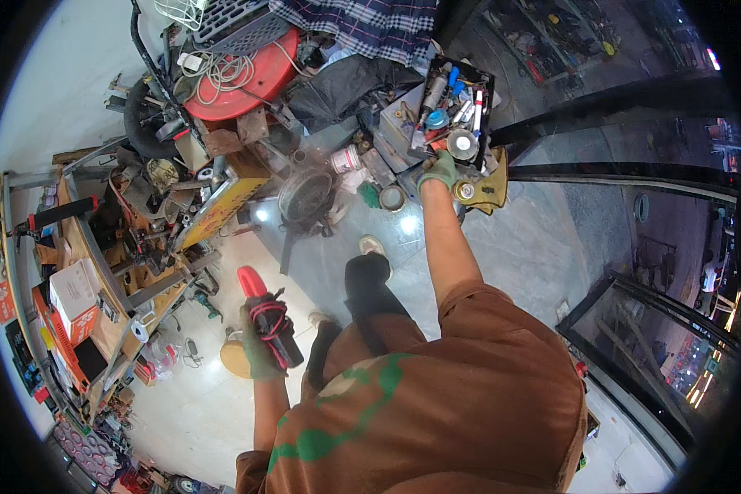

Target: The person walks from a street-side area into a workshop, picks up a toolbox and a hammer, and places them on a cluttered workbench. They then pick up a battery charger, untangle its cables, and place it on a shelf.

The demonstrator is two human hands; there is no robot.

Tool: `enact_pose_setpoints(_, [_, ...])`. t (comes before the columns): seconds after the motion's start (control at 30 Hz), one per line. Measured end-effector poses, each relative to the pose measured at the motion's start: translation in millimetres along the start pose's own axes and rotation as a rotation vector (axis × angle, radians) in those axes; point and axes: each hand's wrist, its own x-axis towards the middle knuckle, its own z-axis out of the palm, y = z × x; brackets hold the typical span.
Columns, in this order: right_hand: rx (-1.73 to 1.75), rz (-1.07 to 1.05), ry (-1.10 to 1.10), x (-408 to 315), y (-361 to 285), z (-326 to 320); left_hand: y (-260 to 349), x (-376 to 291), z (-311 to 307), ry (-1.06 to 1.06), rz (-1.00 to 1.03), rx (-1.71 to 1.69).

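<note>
My left hand (256, 343), in a green work glove, is wrapped around what looks like a clamp meter (272, 321) with a red jaw and a dark body. Red and black leads are wound about the meter. My right hand (439, 171), gloved too, reaches out to the near edge of a black box (417, 139) crammed with small things. Its fingertips are partly hidden there, so their grip cannot be made out. Inside the box are a roll of blue tape (436, 119), a marker pen (478, 111) and a round silvery reel (462, 144).
A grey pan-like vessel (305, 196) and a tape roll (393, 198) lie on the floor ahead. A red round lid (253, 80) carries coiled cable. Cluttered wooden shelving (108, 290) lines the left; a round stool (236, 358) stands nearby. Glass doors (642, 333) are at right.
</note>
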Motion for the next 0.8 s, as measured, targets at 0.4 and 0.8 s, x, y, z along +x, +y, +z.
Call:
enact_pose_setpoints(0.4, [-0.526, 0.287, -0.603, -98, -26, -27, 2, 96, 153, -0.346, 0.198, 0.459])
enact_pose_setpoints(0.8, [-0.866, -0.255, -0.926, -205, -117, 19, -29, 136, 307, -0.592, 0.505, 0.943])
